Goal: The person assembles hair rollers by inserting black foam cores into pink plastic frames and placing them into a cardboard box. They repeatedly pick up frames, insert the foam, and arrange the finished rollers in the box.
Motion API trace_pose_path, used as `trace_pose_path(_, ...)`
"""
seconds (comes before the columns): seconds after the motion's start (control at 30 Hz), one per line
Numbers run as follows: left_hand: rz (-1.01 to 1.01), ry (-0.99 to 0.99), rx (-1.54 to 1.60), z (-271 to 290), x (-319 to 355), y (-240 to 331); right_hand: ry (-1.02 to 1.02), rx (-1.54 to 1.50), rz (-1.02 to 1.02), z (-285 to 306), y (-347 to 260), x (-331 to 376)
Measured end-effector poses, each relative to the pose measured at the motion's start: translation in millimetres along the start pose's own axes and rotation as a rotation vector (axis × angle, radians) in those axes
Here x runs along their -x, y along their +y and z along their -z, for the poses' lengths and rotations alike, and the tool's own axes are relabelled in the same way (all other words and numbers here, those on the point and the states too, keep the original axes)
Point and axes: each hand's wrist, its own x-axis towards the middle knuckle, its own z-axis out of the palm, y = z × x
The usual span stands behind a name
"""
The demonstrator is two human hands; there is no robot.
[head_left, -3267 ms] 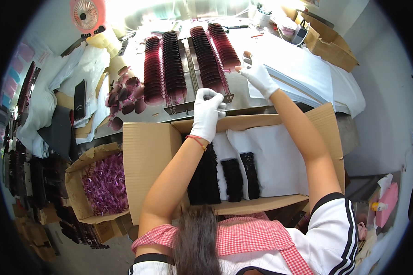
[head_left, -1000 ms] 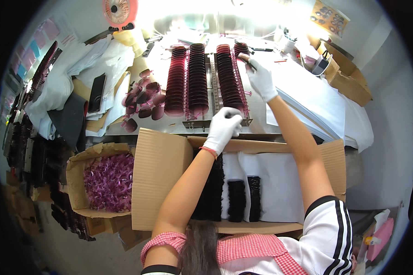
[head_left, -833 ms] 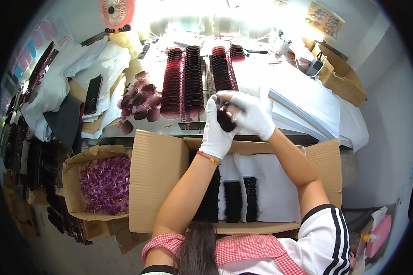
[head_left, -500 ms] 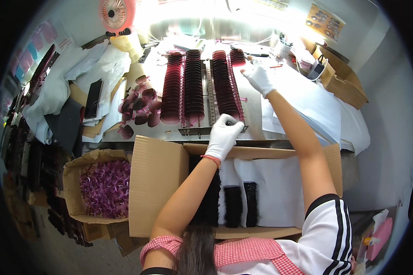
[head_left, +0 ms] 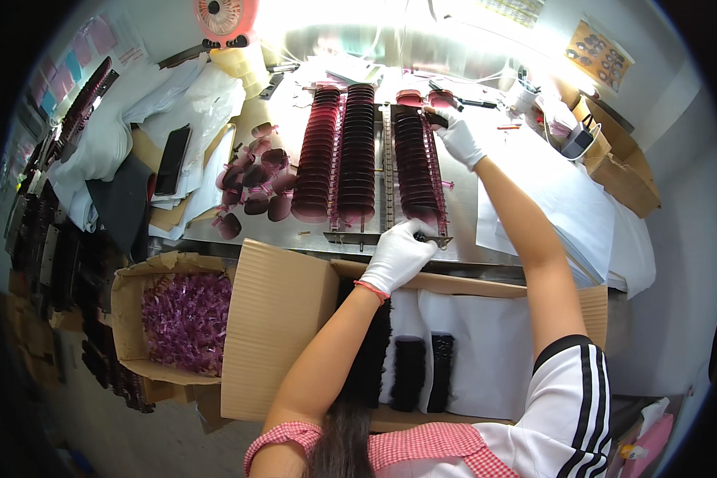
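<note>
Right hand [head_left: 458,139] gloved in white, reaching to the far end of the right-hand rack of dark red lenses [head_left: 418,171] on the desk [head_left: 486,215], fingers pinched on one lens at the top of the row. Left hand [head_left: 398,256], also gloved, closed over the near end of the same rack's rail, just above the open cardboard box [head_left: 283,319] lined with white paper. Best done by keeping the left hand braced on the rail, lifting the lens by its edge, and avoiding a knock to neighbouring lenses. Loose lenses [head_left: 251,187] lying further left.
</note>
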Motion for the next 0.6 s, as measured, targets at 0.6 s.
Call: trace_pose_path(0.6,0.009,0.031,0.203,-5,1,-7,0.382,0.275,0.069,-12,-15,17)
